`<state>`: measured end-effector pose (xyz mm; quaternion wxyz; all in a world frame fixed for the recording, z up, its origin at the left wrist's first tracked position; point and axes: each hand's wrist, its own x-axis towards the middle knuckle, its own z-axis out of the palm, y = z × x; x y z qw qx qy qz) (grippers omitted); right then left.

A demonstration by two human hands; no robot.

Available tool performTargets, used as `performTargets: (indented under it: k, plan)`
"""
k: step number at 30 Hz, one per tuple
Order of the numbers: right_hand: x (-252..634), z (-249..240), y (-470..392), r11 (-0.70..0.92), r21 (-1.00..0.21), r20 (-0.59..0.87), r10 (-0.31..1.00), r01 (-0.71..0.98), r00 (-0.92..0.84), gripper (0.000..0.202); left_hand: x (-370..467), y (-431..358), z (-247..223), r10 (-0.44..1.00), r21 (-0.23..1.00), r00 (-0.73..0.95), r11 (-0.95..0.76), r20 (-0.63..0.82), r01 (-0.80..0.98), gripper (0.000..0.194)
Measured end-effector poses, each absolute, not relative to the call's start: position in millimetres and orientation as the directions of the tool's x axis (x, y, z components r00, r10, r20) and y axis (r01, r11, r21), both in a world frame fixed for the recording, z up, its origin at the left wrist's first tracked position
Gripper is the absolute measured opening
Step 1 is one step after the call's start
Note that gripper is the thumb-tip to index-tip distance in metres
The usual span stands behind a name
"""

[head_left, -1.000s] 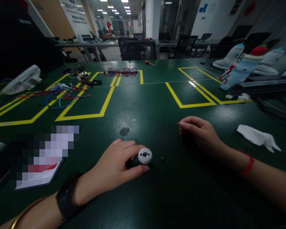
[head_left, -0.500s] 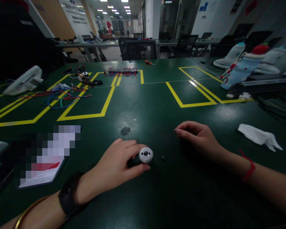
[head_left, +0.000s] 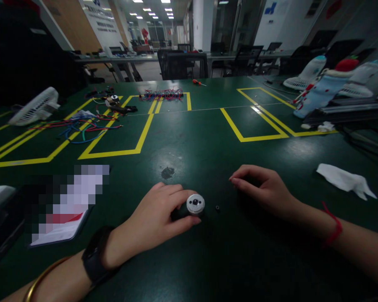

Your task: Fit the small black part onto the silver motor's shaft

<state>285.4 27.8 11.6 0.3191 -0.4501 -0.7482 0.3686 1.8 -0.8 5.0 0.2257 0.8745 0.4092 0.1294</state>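
My left hand (head_left: 164,212) rests on the green table, with thumb and forefinger around a round silver metal part (head_left: 195,204). Its top face has a dark centre hole and two smaller holes. Just right of it lies a tiny dark ring-like piece (head_left: 217,207), touched by neither hand. My right hand (head_left: 261,184) is further right, its thumb and fingertips pinched together; whatever may be between them is too small to make out.
At left lies a phone-like device (head_left: 63,235), partly blurred. A white tissue (head_left: 345,180) is at right. Further back are coloured wires (head_left: 82,130), a white fan (head_left: 36,107), an orange screwdriver (head_left: 197,82) and a blue snowman-like bottle (head_left: 318,92). Yellow tape marks the green table (head_left: 189,159).
The whole view has shifted slightly. My right hand has moved a little down and nearer to me, still pinched. My left hand keeps the silver part in the same place.
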Motion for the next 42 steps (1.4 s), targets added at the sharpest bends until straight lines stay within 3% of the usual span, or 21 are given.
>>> performTargets:
  k: [6, 20, 23, 27, 29, 32, 36, 42]
  plan:
    - [285.3, 10.0, 26.3, 0.424, -0.780, 0.192, 0.862, 0.460, -0.469, 0.009, 1.8, -1.6, 4.8, 0.777, 0.496, 0.628, -0.564, 0.046, 0.661, 0.035]
    - [286.3, 9.0, 32.9, 0.356, -0.762, 0.099, 0.889, 0.541, -0.447, 0.015, 1.9, -0.5, 4.2, 0.775, 0.502, 0.630, -0.563, 0.046, 0.657, 0.034]
    - [283.9, 11.3, 31.4, 0.458, -0.684, 0.092, 0.827, 0.568, -0.555, 0.013, 2.1, -1.0, 4.4, 0.777, 0.501, 0.628, -0.562, 0.047, 0.658, 0.033]
    - [275.6, 15.9, 24.0, 0.619, -0.548, 0.073, 0.705, 0.562, -0.705, 0.024, 3.0, -1.6, 4.4, 0.779, 0.509, 0.625, -0.560, 0.053, 0.654, 0.032]
    - [270.3, 17.0, 22.3, 0.649, -0.516, 0.053, 0.676, 0.560, -0.735, 0.018, 3.6, -1.3, 4.3, 0.779, 0.512, 0.625, -0.560, 0.056, 0.651, 0.032]
    - [261.7, 21.3, 24.4, 0.627, -0.555, 0.056, 0.684, 0.547, -0.727, 0.009, 4.2, -0.3, 4.4, 0.780, 0.508, 0.624, -0.561, 0.059, 0.653, 0.031]
    - [247.5, 38.6, 26.7, 0.605, -0.662, 0.186, 0.704, 0.442, -0.686, 0.010, 4.6, -0.2, 4.8, 0.773, 0.502, 0.630, -0.577, 0.080, 0.644, 0.029]
    - [225.3, 59.4, 22.3, 0.686, -0.588, 0.224, 0.648, 0.429, -0.728, 0.011, 4.3, -2.2, 4.3, 0.771, 0.468, 0.629, -0.593, 0.096, 0.655, 0.025]
